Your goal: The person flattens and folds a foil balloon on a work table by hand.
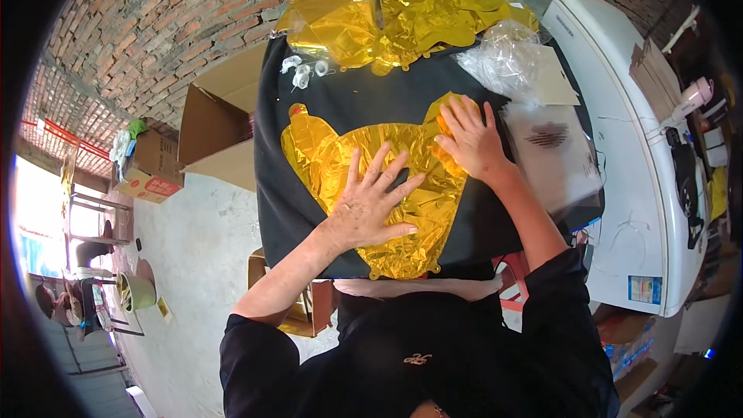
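A flat, wrinkled gold foil balloon (pixel 410 251), with two ear-like lobes on its far side and small tabs on its near edge, lies on a black-covered table (pixel 495 224). My left hand (pixel 368 205) rests across its middle, fingers spread wide and holding nothing. A dark patch shows in the foil between those fingers. On the balloon's right lobe lies my right hand (pixel 474 139), its fingers stretched out flat and pointing away from me. Something orange and ruffled (pixel 445 156) shows under its palm and thumb; whether it is a cloth or creased foil, I cannot tell.
More gold foil sheets (pixel 410 15) are heaped at the table's far end. Crumpled clear plastic (pixel 507 58) and a stack of clear bags (pixel 553 155) lie on the right, beside a white fridge-like cabinet (pixel 619 147). White ribbon curls (pixel 303 73) sit far left, near an open cardboard box (pixel 220 124).
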Motion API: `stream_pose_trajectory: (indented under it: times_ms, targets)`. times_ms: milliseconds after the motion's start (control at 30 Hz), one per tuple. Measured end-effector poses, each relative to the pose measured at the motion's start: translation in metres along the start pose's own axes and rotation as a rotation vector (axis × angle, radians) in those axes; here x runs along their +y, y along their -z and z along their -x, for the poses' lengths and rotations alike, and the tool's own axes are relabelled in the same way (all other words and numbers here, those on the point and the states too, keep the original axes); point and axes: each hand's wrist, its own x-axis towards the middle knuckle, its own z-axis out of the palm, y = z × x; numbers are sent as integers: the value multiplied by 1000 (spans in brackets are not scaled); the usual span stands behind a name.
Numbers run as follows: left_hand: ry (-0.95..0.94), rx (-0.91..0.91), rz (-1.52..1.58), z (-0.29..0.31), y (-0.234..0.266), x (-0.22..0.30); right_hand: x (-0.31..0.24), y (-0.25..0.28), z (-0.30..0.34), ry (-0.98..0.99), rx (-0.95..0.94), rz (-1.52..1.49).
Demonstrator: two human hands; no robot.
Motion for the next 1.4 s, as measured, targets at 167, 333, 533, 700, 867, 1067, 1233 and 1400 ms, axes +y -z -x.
stream_pose_trajectory:
  times_ms: [167, 333, 533, 700, 867, 1067, 1233, 1400]
  targets:
    - [-8, -25, 30, -1, -23, 5, -11, -11, 10, -73, -63, -16]
    - [-13, -37, -7, 0, -28, 6, -11, -14, 11, -124, -102, -19]
    - [-4, -46, -17, 0, -28, 5, -8, -8, 2, -96, -31, -10]
    - [-8, -70, -36, -3, -23, 5, 11, -13, -25, -125, 67, -19]
    - [-3, -40, 18, -1, -23, 4, 11, -12, -87, -61, 75, 2]
    - [-1, 40, 104, 1, -16, 4, 8, -35, -173, -32, 23, -9]
    - [26, 4, 154, 1, -1, 8, 12, -53, -219, -145, -253, -95]
    - [39, -43, 219, 2, 5, 6, 39, -69, -233, 8, -140, -50]
